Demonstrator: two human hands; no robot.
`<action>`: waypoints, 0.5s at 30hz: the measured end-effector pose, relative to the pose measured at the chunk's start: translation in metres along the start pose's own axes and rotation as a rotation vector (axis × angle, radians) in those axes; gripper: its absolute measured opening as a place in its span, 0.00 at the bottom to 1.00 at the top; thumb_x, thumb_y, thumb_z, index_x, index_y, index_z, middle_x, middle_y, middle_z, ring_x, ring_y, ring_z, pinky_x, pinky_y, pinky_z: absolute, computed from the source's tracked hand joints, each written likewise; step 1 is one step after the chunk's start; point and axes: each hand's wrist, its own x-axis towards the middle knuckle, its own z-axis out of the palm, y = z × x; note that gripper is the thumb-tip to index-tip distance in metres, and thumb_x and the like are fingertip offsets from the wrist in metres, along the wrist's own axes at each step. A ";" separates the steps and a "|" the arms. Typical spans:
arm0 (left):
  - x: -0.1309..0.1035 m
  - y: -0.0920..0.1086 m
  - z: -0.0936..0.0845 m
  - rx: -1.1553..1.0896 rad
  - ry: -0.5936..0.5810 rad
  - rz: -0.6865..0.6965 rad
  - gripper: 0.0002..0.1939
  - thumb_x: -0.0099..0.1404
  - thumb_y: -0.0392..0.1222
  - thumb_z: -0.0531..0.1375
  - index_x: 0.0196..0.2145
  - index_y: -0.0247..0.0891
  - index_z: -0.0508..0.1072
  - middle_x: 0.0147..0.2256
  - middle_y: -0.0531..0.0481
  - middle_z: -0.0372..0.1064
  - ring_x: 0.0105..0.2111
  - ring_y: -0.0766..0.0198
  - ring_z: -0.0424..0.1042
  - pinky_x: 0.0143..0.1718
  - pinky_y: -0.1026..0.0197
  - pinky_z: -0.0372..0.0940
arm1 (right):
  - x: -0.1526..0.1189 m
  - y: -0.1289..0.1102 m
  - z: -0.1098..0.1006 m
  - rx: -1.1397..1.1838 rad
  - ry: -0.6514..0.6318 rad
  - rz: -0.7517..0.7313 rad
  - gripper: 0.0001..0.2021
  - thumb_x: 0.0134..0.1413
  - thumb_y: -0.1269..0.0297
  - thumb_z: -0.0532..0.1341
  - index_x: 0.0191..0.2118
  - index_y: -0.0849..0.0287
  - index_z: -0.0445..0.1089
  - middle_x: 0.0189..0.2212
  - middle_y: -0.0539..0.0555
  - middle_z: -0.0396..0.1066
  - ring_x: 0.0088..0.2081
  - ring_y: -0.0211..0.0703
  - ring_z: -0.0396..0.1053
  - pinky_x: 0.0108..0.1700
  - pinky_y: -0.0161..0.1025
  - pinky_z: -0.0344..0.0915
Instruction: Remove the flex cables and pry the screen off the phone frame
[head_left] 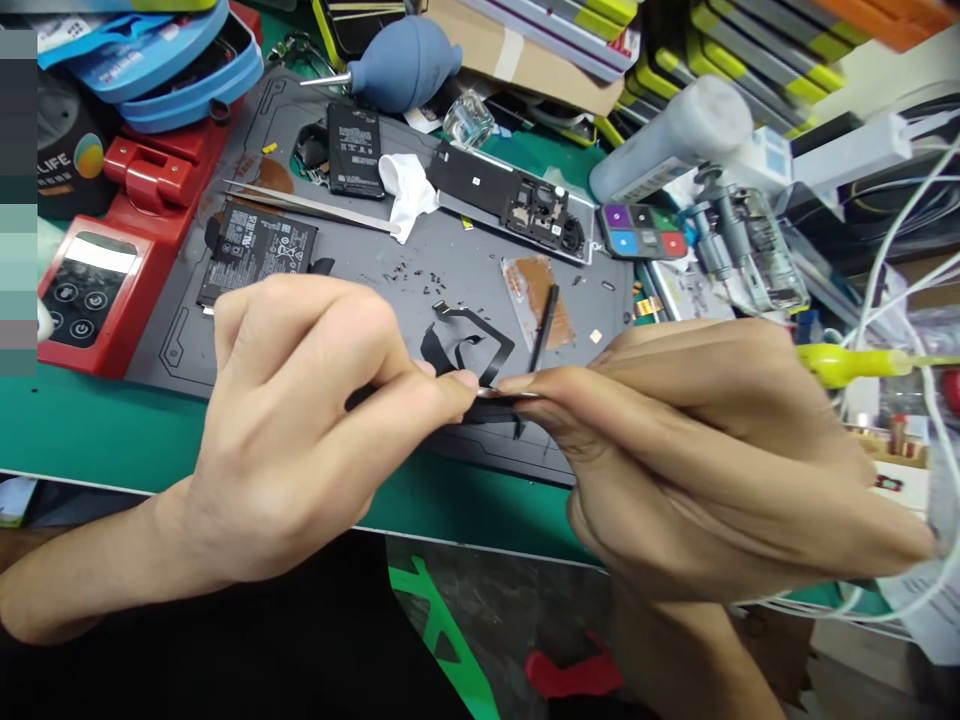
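Note:
My left hand (296,410) and my right hand (697,450) meet above the front of the grey work mat (352,265). Thumb and finger of each are closed on a small thin part (486,391) with a shiny edge, mostly covered by the fingertips. Beneath it shows a dark strip (491,412); whether it is joined to the part I cannot tell. Just behind my fingertips lies a black flex cable (495,335). A slim black bar (546,325) rests by a brown adhesive sheet (529,285). Left of these is a black phone battery (259,250), with metal tweezers (315,208) behind it.
Behind lie a second battery (354,150), a crumpled white tissue (409,190) and an opened phone body (480,185). A blue air blower (405,65) and grey bottle (667,135) stand farther back. A red device (105,290) borders the left; white cables (885,240) hang right.

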 end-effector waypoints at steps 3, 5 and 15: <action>0.002 0.000 -0.002 0.023 -0.013 -0.018 0.09 0.76 0.37 0.68 0.51 0.48 0.80 0.38 0.56 0.74 0.48 0.62 0.72 0.46 0.51 0.74 | 0.000 0.002 0.005 0.003 0.022 -0.066 0.19 0.60 0.84 0.70 0.50 0.52 0.80 0.32 0.50 0.74 0.33 0.42 0.70 0.36 0.47 0.71; 0.003 -0.001 -0.002 0.042 -0.031 0.011 0.09 0.76 0.38 0.69 0.51 0.47 0.80 0.37 0.55 0.73 0.46 0.60 0.73 0.44 0.50 0.73 | 0.000 0.004 0.009 0.025 0.038 -0.073 0.19 0.60 0.85 0.70 0.49 0.53 0.80 0.33 0.50 0.75 0.34 0.43 0.70 0.37 0.47 0.71; 0.000 -0.016 -0.028 0.063 -0.086 0.156 0.25 0.72 0.35 0.72 0.64 0.41 0.77 0.53 0.46 0.79 0.63 0.53 0.75 0.66 0.50 0.72 | 0.002 -0.005 -0.011 -0.025 -0.125 -0.116 0.17 0.63 0.83 0.71 0.53 0.58 0.78 0.37 0.52 0.79 0.40 0.42 0.74 0.44 0.45 0.72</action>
